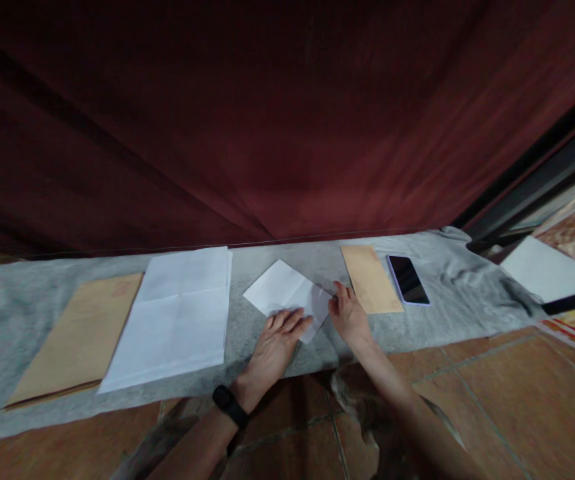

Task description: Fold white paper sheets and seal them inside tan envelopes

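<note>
A folded white sheet of paper [283, 288] lies turned like a diamond on a grey cloth [12, 300]. My left hand [276, 340], with a black watch on the wrist, lies flat on the sheet's near corner, fingers stretched out. My right hand [347, 312] is at the sheet's right corner with its fingers bent and pinched on the paper's edge. Just right of that hand lies a small brown envelope [370, 279].
A stack of large white sheets [177, 313] and a large brown envelope [77, 340] lie to the left. A dark phone [407, 280] rests right of the small envelope. A dark red curtain [267, 120] hangs behind. Tiled floor [497, 400] lies below; more paper [542, 270] at far right.
</note>
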A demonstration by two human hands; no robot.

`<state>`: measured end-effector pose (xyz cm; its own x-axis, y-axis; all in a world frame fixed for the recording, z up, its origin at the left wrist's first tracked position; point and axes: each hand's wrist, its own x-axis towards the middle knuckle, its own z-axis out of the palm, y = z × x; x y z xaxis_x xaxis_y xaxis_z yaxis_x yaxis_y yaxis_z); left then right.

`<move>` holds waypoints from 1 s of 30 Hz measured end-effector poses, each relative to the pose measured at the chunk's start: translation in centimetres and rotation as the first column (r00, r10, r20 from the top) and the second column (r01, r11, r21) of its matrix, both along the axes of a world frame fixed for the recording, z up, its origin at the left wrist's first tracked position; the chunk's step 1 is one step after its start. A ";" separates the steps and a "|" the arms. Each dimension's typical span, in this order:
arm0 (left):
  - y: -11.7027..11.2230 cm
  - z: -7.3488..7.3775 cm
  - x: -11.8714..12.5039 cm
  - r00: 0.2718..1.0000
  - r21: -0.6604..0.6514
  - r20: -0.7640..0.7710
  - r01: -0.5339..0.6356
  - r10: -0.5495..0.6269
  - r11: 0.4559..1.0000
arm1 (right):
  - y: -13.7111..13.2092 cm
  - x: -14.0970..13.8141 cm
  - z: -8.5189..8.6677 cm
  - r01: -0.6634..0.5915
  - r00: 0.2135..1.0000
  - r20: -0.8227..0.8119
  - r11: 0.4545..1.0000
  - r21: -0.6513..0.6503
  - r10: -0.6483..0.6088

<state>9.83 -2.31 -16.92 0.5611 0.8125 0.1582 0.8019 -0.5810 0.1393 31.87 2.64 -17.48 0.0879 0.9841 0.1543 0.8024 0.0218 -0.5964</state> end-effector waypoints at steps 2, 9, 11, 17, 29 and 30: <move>0.0 -0.2 0.1 1.000 0.020 0.006 0.007 -0.007 1.000 | -0.2 -0.3 0.3 -0.108 0.985 0.145 0.989 0.099 0.093; -0.6 -1.4 0.9 0.999 0.093 -0.042 -0.003 0.007 0.996 | -0.1 -2.8 0.1 -0.541 0.841 0.052 0.838 0.073 0.538; -1.0 -1.7 1.1 0.998 0.112 -0.064 -0.010 0.017 0.994 | 0.0 -3.2 -0.2 -0.577 0.816 0.099 0.815 0.055 0.570; -1.5 -2.0 1.1 0.996 0.132 -0.088 -0.011 0.023 0.991 | 0.6 -3.6 -1.0 -0.554 0.801 0.279 0.833 0.007 0.530; -0.8 -0.9 0.3 0.997 0.047 -0.023 -0.072 0.073 0.996 | 0.5 -1.5 -1.8 -0.368 0.842 0.415 0.930 -0.026 0.345; -0.5 -0.8 0.0 0.994 0.050 0.000 -0.108 0.108 0.993 | 0.5 -1.2 -2.0 -0.356 0.847 0.416 0.934 -0.020 0.332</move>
<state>9.78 -2.81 -17.69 0.4709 0.8594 0.1992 0.8607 -0.4971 0.1101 30.68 3.13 -19.45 -0.3371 0.9283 0.1571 0.9074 0.3648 -0.2085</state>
